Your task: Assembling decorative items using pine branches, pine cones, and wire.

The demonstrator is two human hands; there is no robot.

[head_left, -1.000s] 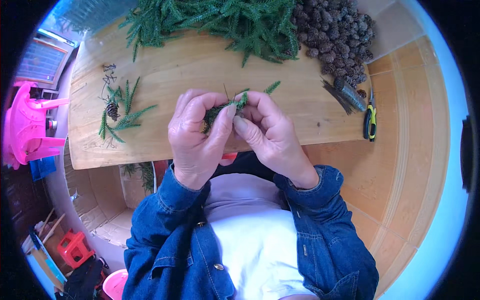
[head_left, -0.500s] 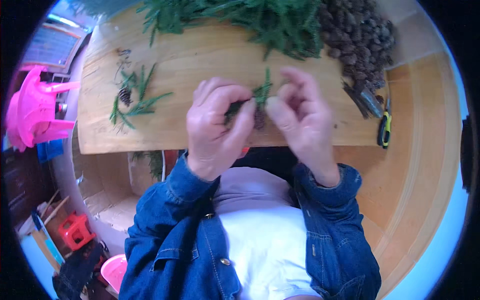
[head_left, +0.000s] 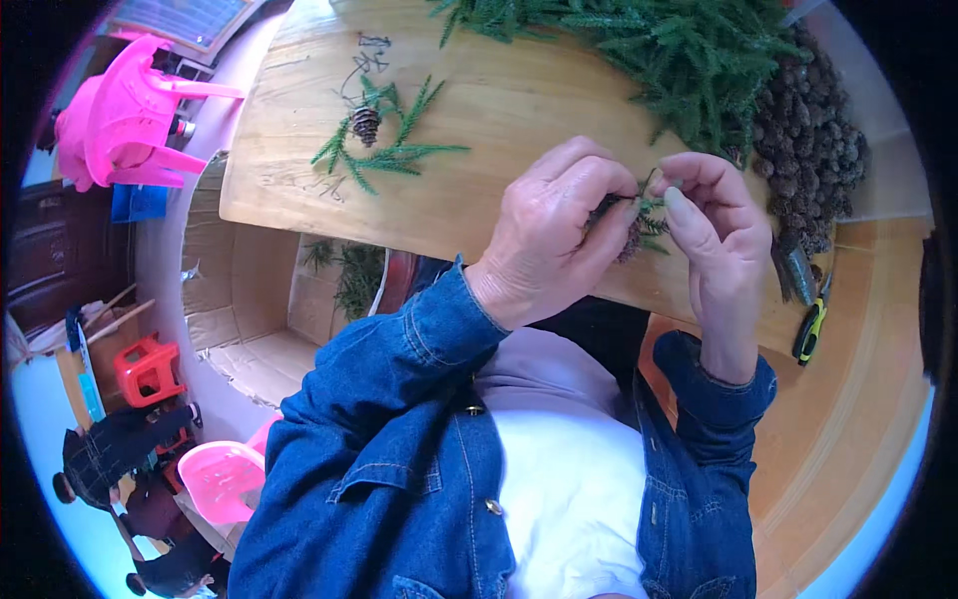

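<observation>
Item in hand: small sprig bundle, green needle twigs set round a dark pine cone, held above the near edge of the wooden board, right of centre.

Left hand: fingers curled together and clamped on the left side of the bundle, thumb underneath.

Right hand: forefinger and thumb pinched on the bundle's right side and upper tips; remaining fingers folded close.

Step, as judged: assembling or binding the twigs to the cone, mid-way; whether a wire or tie is present cannot be told.

Next move, as judged: calls for a firm left-hand hold while the right fingers work round the stems, keeping the needles from splaying.

Finished sample: cone with spread green sprigs, lying flat on the far left of the board, well apart from the hands.

Stock: heap of green branches, far; pile of pine cones, far right.

Tools: cutters with yellow-green handles, right, near the cone pile.

Surroundings: pink plastic chair, far left, off the board.
</observation>
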